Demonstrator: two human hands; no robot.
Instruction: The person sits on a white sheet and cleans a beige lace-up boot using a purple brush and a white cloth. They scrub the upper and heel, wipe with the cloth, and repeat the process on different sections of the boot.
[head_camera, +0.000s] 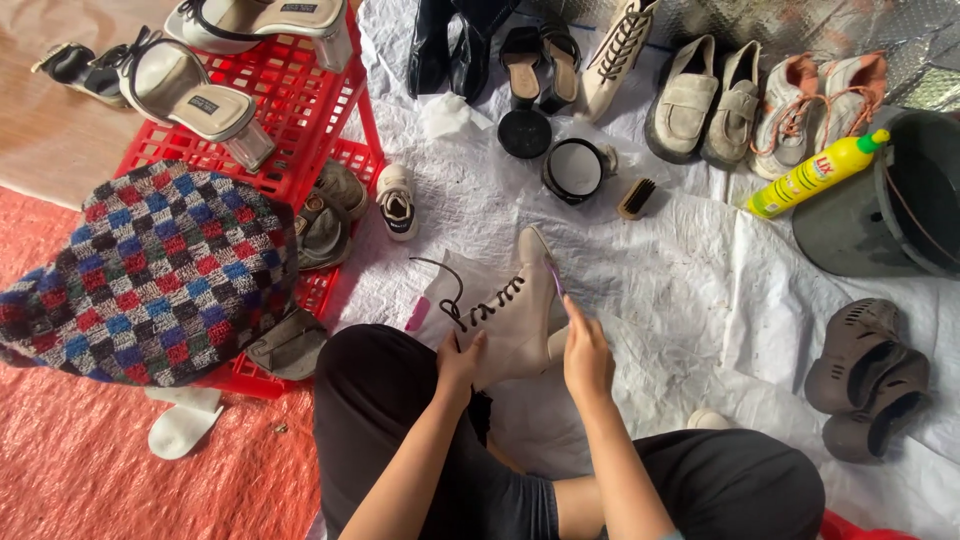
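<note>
Over my lap, near the middle of the white plastic sheet (690, 290), my left hand (462, 362) keeps a closed grip on the heel end of a beige lace-up boot (515, 305), whose toe points away from me and whose black laces hang loose to the left. My right hand (586, 355) sits just right of the boot with its grip narrow around a thin purple brush (553, 268), the brush head touching the boot's right side near the toe. Farther off lie a round black tin (573, 170) and its lid (524, 132), with a small wooden brush (636, 197) just right of them. A yellow bottle (815, 173) leans at the far right beside a dark basin (890, 210). Left of me stands a red crate (300, 110) carrying sandals, with a checkered cloth (150, 270) draped over its near part.
</note>
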